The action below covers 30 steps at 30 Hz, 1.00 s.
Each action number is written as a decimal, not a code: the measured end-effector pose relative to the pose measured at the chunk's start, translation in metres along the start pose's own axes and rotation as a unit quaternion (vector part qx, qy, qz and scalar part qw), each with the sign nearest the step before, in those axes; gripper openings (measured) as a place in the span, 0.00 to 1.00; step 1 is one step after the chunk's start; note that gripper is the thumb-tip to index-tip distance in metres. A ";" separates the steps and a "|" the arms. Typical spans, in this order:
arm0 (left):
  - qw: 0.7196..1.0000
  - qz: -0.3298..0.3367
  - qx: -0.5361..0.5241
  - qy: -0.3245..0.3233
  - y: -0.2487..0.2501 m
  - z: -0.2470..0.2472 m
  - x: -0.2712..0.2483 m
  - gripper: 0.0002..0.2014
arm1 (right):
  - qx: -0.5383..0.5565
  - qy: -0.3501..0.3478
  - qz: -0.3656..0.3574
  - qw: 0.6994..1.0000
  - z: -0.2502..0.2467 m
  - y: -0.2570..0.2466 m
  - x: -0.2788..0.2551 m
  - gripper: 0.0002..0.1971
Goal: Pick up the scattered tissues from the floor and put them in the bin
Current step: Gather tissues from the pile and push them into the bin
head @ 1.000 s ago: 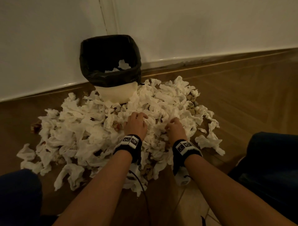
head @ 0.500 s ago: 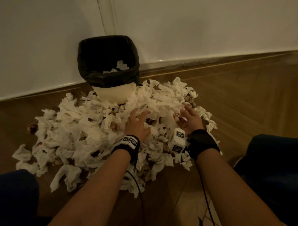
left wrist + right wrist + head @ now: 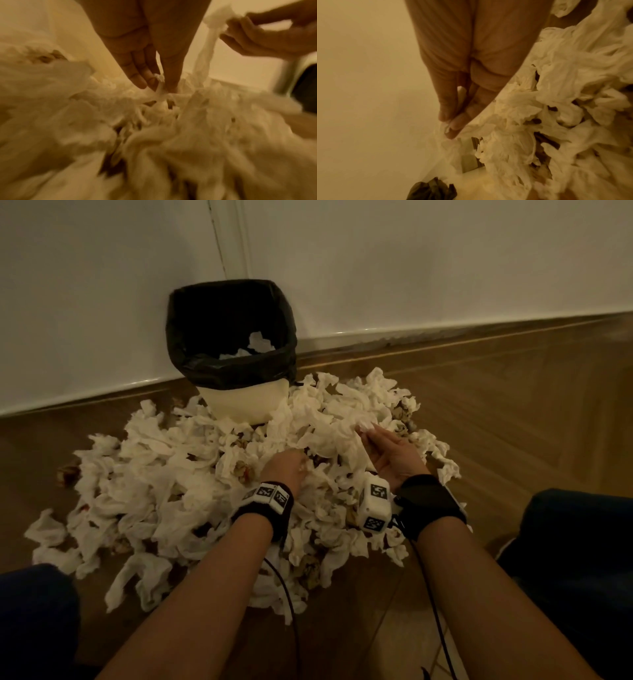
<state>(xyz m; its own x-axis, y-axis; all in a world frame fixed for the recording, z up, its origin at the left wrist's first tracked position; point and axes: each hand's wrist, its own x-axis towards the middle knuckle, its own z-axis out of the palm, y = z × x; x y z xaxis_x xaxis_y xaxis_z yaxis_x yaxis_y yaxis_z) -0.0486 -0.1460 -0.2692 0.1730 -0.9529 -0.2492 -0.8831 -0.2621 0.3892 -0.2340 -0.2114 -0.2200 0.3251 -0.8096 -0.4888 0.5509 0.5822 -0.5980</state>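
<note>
A large heap of crumpled white tissues [image 3: 178,484] covers the wooden floor in front of a cream bin [image 3: 239,402] with a black liner [image 3: 191,344]; a few tissues lie inside it. My left hand [image 3: 294,463] is sunk in the middle of the heap, and the left wrist view shows its fingertips [image 3: 144,82] pinching a twisted tissue [image 3: 160,89]. My right hand [image 3: 368,433], turned palm-inward to the right of it, pinches a tissue sheet [image 3: 329,440] that is raised off the heap. The right wrist view shows the right hand [image 3: 450,127] gripping that tissue's edge [image 3: 481,129].
The bin stands against a white wall with a baseboard [image 3: 445,326]. Brown crumpled scraps [image 3: 243,470] are mixed into the heap. My knees in dark trousers [image 3: 575,559] flank the heap at both lower corners. Bare wooden floor [image 3: 513,412] lies to the right. Cables hang from my wrists.
My right hand turned on its side, moved right and forward, and lifted a tissue sheet. My left hand's spread fingers curled down into the heap and pinched a tissue.
</note>
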 end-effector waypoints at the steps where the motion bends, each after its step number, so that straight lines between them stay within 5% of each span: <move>1: 0.999 -0.011 -0.044 0.022 -0.001 -0.005 0.000 0.14 | 0.003 0.000 -0.004 1.000 0.003 0.000 -0.001 0.08; 9: 0.928 -0.007 -0.337 0.157 -0.002 -0.066 -0.004 0.10 | -0.049 -0.032 -0.059 0.997 0.032 -0.008 -0.010 0.15; 30: 0.822 0.110 -0.367 0.422 -0.004 -0.250 -0.014 0.13 | -0.069 -0.183 -0.189 0.962 0.201 -0.061 -0.025 0.10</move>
<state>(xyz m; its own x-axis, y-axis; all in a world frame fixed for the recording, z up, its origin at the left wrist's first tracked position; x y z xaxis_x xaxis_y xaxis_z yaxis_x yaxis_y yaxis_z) 0.0617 -0.1699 -0.0453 0.5585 -0.6751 0.4820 -0.4866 0.2039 0.8495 -0.1214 -0.2413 -0.0434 0.3851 -0.9226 0.0212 0.5832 0.2255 -0.7804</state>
